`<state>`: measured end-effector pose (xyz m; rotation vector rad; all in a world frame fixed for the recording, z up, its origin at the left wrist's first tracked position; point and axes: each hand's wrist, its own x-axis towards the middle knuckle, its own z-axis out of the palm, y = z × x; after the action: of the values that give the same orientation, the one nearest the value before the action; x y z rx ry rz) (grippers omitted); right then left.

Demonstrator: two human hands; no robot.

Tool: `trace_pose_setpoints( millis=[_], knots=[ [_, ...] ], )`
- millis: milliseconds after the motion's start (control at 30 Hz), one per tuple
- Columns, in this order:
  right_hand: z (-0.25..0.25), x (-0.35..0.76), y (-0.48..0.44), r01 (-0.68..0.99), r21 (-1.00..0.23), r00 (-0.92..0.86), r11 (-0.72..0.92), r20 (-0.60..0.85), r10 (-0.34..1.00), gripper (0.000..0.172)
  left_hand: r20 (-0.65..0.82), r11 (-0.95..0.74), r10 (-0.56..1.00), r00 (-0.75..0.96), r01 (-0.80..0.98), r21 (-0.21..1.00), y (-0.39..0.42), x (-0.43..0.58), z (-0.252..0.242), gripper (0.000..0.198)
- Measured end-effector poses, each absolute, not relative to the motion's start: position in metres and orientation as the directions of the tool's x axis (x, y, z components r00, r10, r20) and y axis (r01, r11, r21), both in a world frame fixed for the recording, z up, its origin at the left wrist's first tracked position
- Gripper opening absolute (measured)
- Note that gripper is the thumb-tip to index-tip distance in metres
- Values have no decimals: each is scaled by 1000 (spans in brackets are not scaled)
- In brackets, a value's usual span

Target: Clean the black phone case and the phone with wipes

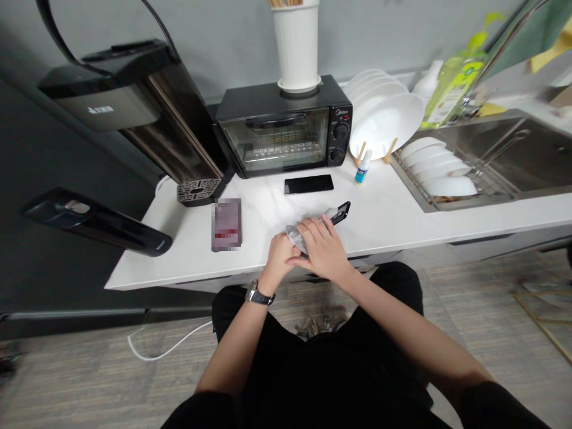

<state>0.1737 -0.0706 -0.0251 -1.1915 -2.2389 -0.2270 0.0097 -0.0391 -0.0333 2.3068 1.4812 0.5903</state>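
Both hands meet just above the front edge of the white counter [263, 205]. My left hand [280, 255], a watch on its wrist, is closed around one end of a crumpled, grey, see-through piece of film or cloth [292, 237]. Over the same piece lies my right hand [322, 245], its fingers bent onto it and its thumb reaching across to the left hand. Past the right fingertips sticks out a black, phone-like object [344, 212]; I cannot tell whether it is held or resting on the counter. Farther back a black smartphone [308, 184] lies flat.
A toaster oven [281, 137] stands behind, with a white utensil pot [297, 47] on top. Left are a tall dispenser [179, 143], a dark cylinder [102, 223] and a purple, blurred-out item [226, 224]. Right are a small spray bottle [362, 168], plates [388, 122] and the sink [513, 149].
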Motion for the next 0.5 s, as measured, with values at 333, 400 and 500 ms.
trace_pose_setpoints(
  millis=[333,400,500],
  knots=[
    [-18,231,-40,883,-148,-269,446,619,738,74,255,-421,907,336,671,611,-51,17,-16,38],
    [-19,223,-43,886,-205,-200,417,642,740,76,262,-432,901,345,665,609,-51,17,-17,36],
    [-22,201,-52,878,-299,-95,375,657,748,79,277,-456,889,364,647,611,-49,14,-22,33]
  ],
)
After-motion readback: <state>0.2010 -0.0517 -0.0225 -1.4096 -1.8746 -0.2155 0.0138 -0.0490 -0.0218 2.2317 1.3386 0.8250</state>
